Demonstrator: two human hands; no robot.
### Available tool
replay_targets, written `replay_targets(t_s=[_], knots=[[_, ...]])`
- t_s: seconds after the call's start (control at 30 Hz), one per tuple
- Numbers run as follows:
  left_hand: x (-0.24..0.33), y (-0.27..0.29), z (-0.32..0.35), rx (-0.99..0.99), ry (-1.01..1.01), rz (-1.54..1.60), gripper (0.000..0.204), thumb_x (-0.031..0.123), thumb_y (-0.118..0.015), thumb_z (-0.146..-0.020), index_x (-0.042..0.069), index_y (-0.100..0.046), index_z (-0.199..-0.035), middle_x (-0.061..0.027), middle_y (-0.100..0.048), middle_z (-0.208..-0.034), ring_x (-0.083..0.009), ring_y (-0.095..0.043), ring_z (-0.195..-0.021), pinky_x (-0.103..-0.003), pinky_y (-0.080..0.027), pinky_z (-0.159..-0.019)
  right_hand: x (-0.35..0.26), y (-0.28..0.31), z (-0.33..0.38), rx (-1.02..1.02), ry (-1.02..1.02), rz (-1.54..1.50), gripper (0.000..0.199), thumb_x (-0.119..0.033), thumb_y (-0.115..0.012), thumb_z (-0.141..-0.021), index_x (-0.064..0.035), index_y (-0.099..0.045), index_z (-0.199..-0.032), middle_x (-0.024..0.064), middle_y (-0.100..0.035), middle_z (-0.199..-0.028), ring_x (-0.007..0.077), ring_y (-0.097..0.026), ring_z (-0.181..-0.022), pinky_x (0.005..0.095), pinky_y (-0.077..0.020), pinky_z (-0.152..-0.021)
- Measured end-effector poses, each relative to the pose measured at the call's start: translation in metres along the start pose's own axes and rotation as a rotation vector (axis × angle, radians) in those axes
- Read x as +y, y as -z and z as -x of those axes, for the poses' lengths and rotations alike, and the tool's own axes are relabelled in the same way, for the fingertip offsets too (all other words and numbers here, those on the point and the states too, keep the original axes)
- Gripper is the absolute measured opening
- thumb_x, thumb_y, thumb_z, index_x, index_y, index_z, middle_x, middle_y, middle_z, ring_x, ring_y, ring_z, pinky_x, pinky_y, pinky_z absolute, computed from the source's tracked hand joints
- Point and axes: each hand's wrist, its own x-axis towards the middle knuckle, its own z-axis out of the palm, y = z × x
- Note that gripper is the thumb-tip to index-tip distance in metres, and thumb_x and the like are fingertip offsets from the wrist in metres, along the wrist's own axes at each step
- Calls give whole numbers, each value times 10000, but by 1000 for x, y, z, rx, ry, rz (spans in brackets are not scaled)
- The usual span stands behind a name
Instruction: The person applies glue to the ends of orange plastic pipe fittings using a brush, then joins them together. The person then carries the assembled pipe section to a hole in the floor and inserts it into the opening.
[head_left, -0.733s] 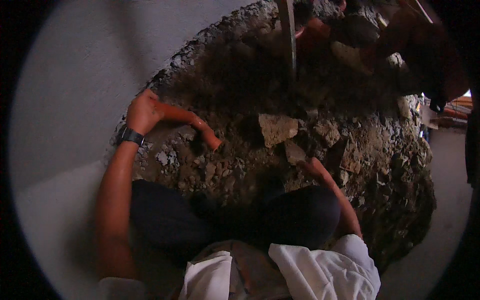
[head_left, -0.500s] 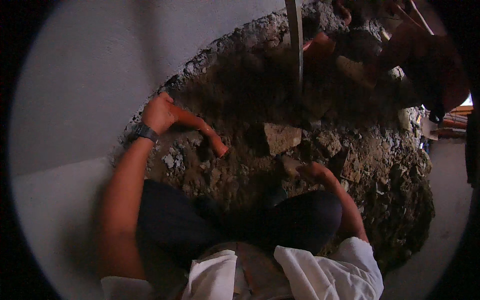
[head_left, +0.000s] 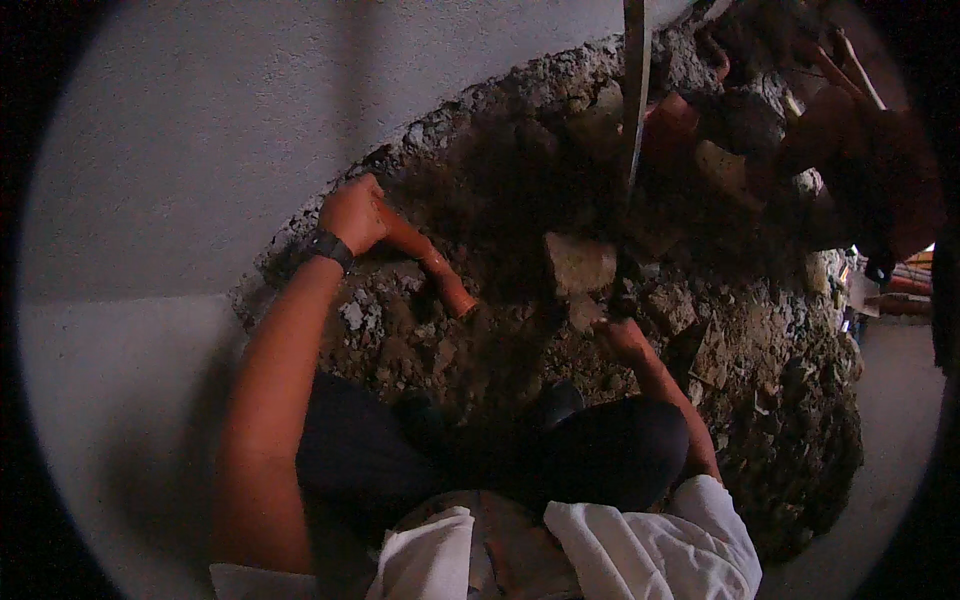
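Note:
My left hand, with a dark watch at the wrist, is closed round the upper end of an orange-brown bent pipe. The pipe lies at a slant over the dug soil, its open end toward me. To the right, my right hand is closed on a flat tan piece; dim light hides whether this is a tool blade or a stone. Its far edge meets the lower side of a squarish stone block, or overlaps it in view.
A pale wall and floor border the broken trench edge at left. A long thin strip stands upright in the soil ahead. Orange pipe pieces and rubble lie at far right, near a dark, unclear shape. My shoe rests in the dirt.
My right hand has moved forward with the flat tan piece, closer to the stone block. My left hand keeps its hold on the pipe. The whole view has shifted slightly.

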Motion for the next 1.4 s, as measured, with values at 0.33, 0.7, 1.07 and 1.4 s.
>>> replay_targets(t_s=[0.33, 0.7, 1.07, 1.4], knots=[[1, 2, -3, -23, 35, 28, 391, 143, -808, -709, 97, -666, -1070, -159, -733, -1039, -381, -700, -998, -466, -565, -882, -100, 51, -81, 131, 310, 127, 572, -505, -608, -973, 57, -710, -932, 111, -645, -699, 166, -616, -672, 412, -485, -618], [6, 2, -4, -15, 38, -15, 388, 141, -806, -719, 96, -669, -1079, -168, -727, -1053, -379, -693, -1013, -482, -562, -876, -17, 44, -21, 84, 266, 492, 464, -407, -694, -889, -31, -684, -1161, 196, -745, -1005, 381, -722, -884, 483, -558, -766], [-1, 3, -2, -31, -34, 39, 500, 176, -877, -660, 53, -650, -1088, -177, -742, -1023, -372, -714, -963, -452, -567, -846, 3, -53, -88, 54, 461, 1248, 169, -212, -669, -827, -78, -772, -827, 148, -741, -875, 331, -725, -793, 470, -590, -705], [1, 4, -8, -36, -45, 55, 494, 209, -880, -685, 61, -650, -1096, -190, -734, -1005, -392, -706, -958, -459, -568, -835, 22, -88, -53, 253, 91, 475, 360, -289, -670, -895, -2, -656, -1111, 220, -729, -1027, 427, -713, -967, 521, -582, -830]])
